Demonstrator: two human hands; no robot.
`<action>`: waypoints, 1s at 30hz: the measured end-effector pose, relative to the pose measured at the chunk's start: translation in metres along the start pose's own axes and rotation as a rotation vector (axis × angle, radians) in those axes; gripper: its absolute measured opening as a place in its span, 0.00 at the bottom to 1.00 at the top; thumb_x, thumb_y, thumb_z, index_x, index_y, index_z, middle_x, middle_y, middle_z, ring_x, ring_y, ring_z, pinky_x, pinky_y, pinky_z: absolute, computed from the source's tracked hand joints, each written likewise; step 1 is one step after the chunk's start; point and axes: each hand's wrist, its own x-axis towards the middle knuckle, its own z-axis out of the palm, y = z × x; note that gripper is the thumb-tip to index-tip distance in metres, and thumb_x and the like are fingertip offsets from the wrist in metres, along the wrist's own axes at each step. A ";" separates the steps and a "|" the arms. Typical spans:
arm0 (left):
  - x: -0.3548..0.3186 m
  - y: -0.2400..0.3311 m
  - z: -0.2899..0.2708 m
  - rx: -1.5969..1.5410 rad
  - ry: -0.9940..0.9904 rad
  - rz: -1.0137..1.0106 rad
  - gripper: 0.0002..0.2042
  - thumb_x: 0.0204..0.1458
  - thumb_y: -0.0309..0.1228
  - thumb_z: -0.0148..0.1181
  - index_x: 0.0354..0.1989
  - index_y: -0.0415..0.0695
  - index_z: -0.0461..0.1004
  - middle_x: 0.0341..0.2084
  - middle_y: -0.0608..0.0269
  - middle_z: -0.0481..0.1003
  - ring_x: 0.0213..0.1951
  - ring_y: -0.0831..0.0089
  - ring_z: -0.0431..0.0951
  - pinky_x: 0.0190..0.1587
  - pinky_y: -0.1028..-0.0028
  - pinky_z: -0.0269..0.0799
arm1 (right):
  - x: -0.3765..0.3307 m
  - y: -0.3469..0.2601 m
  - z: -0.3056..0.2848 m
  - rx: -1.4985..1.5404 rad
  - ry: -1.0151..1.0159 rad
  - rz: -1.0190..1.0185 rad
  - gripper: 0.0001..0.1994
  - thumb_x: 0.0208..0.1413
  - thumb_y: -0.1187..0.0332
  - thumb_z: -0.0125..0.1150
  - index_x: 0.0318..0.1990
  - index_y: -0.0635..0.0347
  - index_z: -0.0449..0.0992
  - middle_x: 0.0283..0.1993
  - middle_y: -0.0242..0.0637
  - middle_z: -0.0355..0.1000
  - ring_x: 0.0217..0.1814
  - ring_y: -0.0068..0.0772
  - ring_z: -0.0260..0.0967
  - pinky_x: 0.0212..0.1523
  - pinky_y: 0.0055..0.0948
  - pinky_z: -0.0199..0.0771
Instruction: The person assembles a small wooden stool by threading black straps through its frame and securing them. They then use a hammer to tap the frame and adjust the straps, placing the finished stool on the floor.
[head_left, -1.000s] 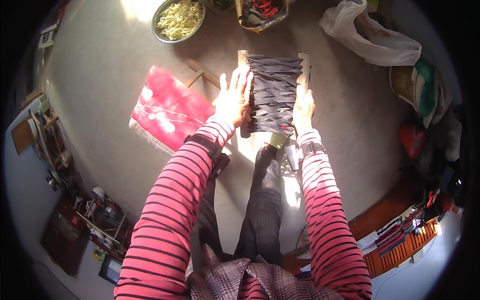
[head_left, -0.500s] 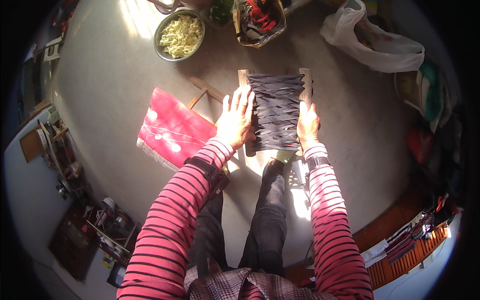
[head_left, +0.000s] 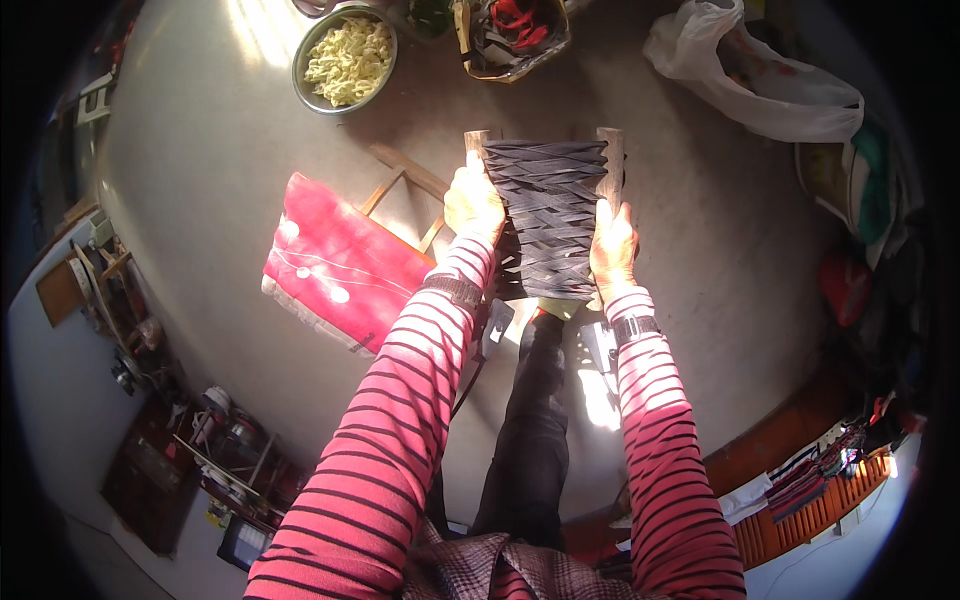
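Observation:
Between my hands is a small stool (head_left: 548,215), its seat woven from dark grey strips over two wooden side rails. My left hand (head_left: 473,203) is closed round the left rail. On the right rail, my right hand (head_left: 614,245) has its fingers wrapped round the wood with the thumb on top. The stool's near edge lies above my feet, and what is under the seat is hidden. To the left, next to my left forearm, sits a red cushioned seat (head_left: 345,265) with white spots, with a wooden frame (head_left: 410,170) showing behind it.
A bowl of pale yellow pieces (head_left: 347,62) stands at the far left. Beyond the stool is an open bag (head_left: 512,40) with red and dark scraps. A white plastic bag (head_left: 760,85) lies far right. Shelving (head_left: 225,450) and a reddish-brown slatted bench (head_left: 800,500) line the near sides.
My left hand has gone from lying flat with fingers stretched along the left rail to gripping round it. The stool has shifted very slightly; my right hand keeps its hold.

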 end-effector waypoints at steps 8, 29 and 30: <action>0.003 -0.006 0.001 -0.009 0.095 0.210 0.24 0.69 0.48 0.31 0.45 0.44 0.74 0.34 0.46 0.79 0.38 0.43 0.78 0.43 0.50 0.72 | 0.003 0.007 0.001 0.034 -0.053 -0.085 0.21 0.67 0.50 0.51 0.44 0.64 0.65 0.23 0.59 0.72 0.29 0.67 0.72 0.32 0.54 0.71; -0.078 -0.038 0.008 -0.199 0.015 0.179 0.25 0.62 0.39 0.54 0.59 0.34 0.58 0.54 0.40 0.64 0.56 0.44 0.67 0.59 0.58 0.64 | 0.009 0.014 0.006 -0.058 0.041 -0.154 0.24 0.67 0.46 0.48 0.43 0.63 0.68 0.26 0.60 0.74 0.34 0.67 0.75 0.35 0.54 0.74; -0.082 -0.041 0.011 -0.169 0.034 0.203 0.25 0.62 0.40 0.55 0.60 0.35 0.58 0.54 0.39 0.65 0.55 0.44 0.69 0.58 0.58 0.66 | 0.008 0.012 0.006 -0.041 0.039 -0.134 0.24 0.67 0.46 0.48 0.42 0.63 0.68 0.26 0.60 0.74 0.34 0.67 0.75 0.35 0.54 0.74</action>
